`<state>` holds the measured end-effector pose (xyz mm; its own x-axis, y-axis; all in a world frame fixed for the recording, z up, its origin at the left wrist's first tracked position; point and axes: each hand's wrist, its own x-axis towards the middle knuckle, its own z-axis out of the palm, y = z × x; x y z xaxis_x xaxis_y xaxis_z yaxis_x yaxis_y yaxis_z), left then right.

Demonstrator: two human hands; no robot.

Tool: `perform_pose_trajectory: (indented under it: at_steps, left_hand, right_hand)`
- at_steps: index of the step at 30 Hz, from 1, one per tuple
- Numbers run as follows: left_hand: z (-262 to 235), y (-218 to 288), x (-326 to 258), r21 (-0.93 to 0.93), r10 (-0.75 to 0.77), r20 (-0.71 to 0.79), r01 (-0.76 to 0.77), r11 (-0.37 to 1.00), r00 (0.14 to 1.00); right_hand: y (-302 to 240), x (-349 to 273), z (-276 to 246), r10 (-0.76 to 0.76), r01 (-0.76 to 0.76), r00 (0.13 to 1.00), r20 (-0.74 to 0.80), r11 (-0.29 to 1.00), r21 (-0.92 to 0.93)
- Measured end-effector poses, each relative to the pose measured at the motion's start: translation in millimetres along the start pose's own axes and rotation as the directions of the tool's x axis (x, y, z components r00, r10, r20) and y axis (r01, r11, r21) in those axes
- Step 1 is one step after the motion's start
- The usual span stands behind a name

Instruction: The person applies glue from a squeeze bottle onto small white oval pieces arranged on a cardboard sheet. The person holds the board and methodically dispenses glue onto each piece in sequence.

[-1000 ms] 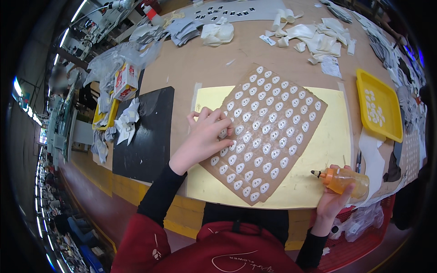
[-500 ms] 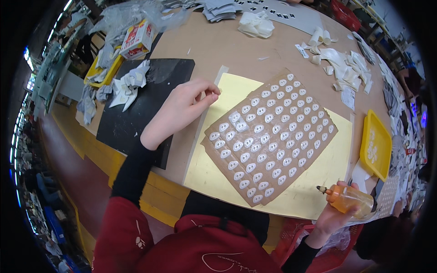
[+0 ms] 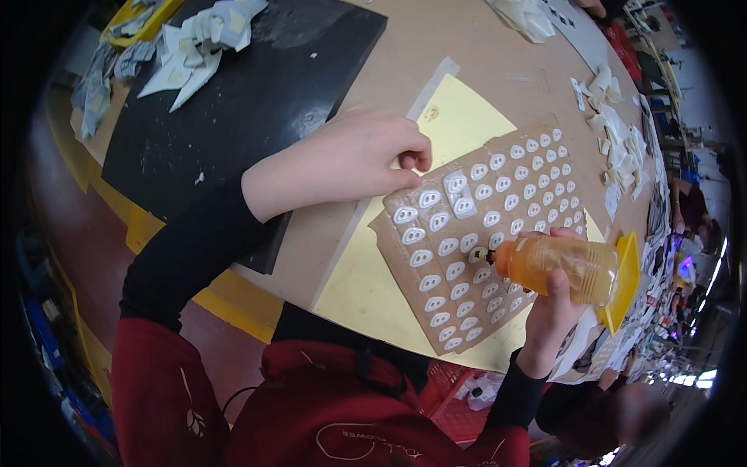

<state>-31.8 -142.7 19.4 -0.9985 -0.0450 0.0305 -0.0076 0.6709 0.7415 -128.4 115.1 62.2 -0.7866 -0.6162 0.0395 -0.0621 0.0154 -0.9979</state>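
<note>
My right hand (image 3: 554, 307) grips a squeeze bottle (image 3: 560, 268) of clear plastic with orange liquid inside. The bottle lies nearly level, its dark nozzle pointing left over a brown board (image 3: 395, 245). Rows of small white rounded pieces, each with two dark dots, cover that board; one white piece (image 3: 421, 258) sits near its left side. My left hand (image 3: 373, 152) hovers by the board's upper left edge, fingers curled and thumb close to the index finger. Whatever it may pinch is hidden. Under the board lies a yellow sheet (image 3: 350, 268).
A black mat (image 3: 233, 148) with crumpled grey-white scraps (image 3: 204, 47) lies to the left. Beyond the board's right side stands a yellow tray (image 3: 626, 280). Pale fabric pieces (image 3: 618, 148) lie at the far right, and a red basket (image 3: 451, 397) stands below the table edge.
My right hand has carried the bottle left from beside the sheet to over the board. My left hand is now closer to the board's edge. The view has shifted and come nearer.
</note>
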Motion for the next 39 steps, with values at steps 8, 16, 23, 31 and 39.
perform_pose_trajectory:
  at_steps: [8,16,23,31,39]
  left_hand:
    - [1.4,-6.1,-4.5,0.028,-0.017,0.007,0.017,0.999,1.000]
    - [2.1,-4.3,-4.1,0.036,-0.023,0.004,0.022,0.999,1.000]
    - [3.1,-5.1,-2.6,0.034,-0.017,-0.008,0.017,0.999,1.000]
    - [1.4,-4.3,-1.4,0.043,-0.015,0.011,0.015,0.999,1.000]
    - [-5.3,-0.2,-1.3,0.059,-0.016,0.116,0.010,0.998,0.993]
  right_hand:
    - [-3.6,18.2,16.0,0.148,-0.123,0.985,0.094,0.965,-0.234]
    - [-8.7,19.9,25.4,0.174,-0.116,0.974,0.146,0.934,-0.337]
    - [-9.1,21.5,27.2,0.143,-0.069,0.978,0.151,0.909,-0.412]
    - [-9.0,25.6,18.5,0.111,-0.045,0.985,0.134,0.906,-0.420]
    - [-9.9,21.2,13.3,0.111,-0.055,0.988,0.112,0.908,-0.415]
